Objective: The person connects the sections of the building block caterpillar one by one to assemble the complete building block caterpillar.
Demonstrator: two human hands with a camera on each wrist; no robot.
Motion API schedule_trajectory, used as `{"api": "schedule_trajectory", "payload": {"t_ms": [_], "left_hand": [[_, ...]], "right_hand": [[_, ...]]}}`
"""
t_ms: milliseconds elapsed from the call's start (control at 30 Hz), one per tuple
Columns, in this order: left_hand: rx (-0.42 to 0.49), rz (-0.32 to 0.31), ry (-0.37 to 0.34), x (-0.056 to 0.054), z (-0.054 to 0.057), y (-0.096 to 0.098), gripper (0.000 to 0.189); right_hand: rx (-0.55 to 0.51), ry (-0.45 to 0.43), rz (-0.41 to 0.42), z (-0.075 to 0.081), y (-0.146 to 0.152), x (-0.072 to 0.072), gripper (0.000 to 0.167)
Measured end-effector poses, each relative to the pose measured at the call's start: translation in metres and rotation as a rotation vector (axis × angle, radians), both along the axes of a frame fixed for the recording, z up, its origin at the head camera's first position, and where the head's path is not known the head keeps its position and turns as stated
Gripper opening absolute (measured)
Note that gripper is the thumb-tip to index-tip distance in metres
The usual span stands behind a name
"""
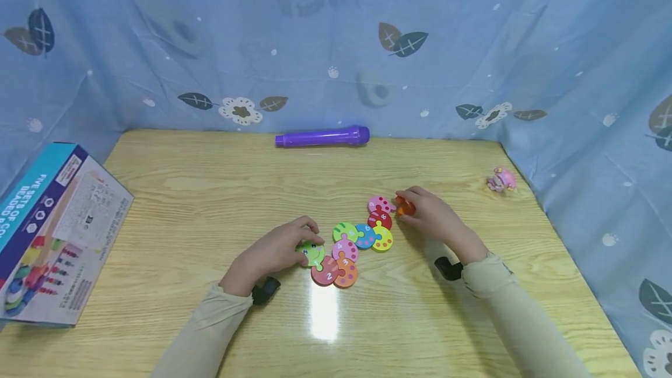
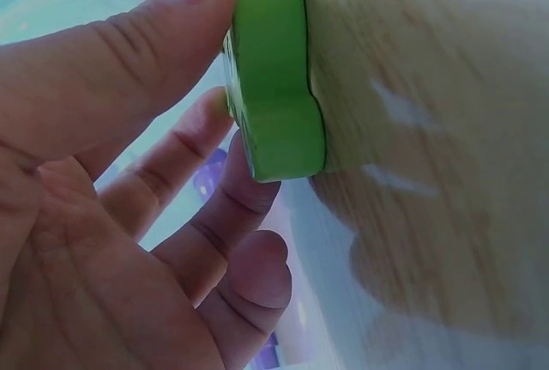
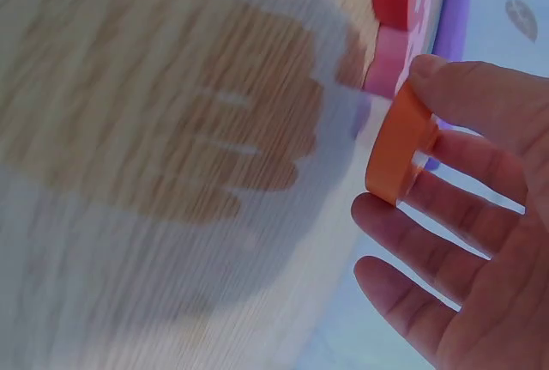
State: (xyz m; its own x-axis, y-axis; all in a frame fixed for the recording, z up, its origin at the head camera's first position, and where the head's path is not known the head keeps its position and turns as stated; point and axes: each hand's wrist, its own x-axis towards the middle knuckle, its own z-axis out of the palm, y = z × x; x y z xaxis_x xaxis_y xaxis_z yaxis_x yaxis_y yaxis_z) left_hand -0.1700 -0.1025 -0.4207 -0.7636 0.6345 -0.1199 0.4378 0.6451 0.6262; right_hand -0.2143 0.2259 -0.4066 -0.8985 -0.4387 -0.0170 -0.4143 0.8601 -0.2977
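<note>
On the table a caterpillar puzzle of numbered round wooden pieces lies joined in a winding chain. At its near left end is the green head piece with a smiling face; my left hand holds it between thumb and fingers. The brownish-red piece 2 and orange piece 3 adjoin it. Farther along are the blue piece, the red piece 8 and the pink piece 9. My right hand pinches an orange puzzle piece beside the pink one; the fingers partly cover it.
A purple stick-like tube lies along the table's back edge. The printed toy box stands at the left, and a small pink figurine sits at the right. Blue patterned cloth hangs behind and at the sides.
</note>
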Motion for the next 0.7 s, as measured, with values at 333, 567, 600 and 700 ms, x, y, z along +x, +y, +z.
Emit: {"api": "schedule_trajectory", "payload": {"t_ms": [333, 567, 600, 700], "left_hand": [[0.012, 0.027, -0.002, 0.002, -0.002, -0.005, 0.040], [-0.001, 0.030, 0.001, 0.002, -0.001, -0.004, 0.040], [-0.009, 0.030, -0.003, 0.003, -0.001, -0.004, 0.041], [-0.037, 0.021, 0.003, 0.005, 0.000, -0.006, 0.048]], "right_hand": [[0.037, -0.045, 0.023, -0.006, -0.020, -0.012, 0.049], [0.111, -0.056, 0.010, -0.009, -0.022, -0.012, 0.053], [0.116, -0.062, 0.004, -0.008, -0.021, -0.012, 0.055], [0.096, -0.066, -0.009, -0.002, -0.020, -0.009, 0.060]]}}
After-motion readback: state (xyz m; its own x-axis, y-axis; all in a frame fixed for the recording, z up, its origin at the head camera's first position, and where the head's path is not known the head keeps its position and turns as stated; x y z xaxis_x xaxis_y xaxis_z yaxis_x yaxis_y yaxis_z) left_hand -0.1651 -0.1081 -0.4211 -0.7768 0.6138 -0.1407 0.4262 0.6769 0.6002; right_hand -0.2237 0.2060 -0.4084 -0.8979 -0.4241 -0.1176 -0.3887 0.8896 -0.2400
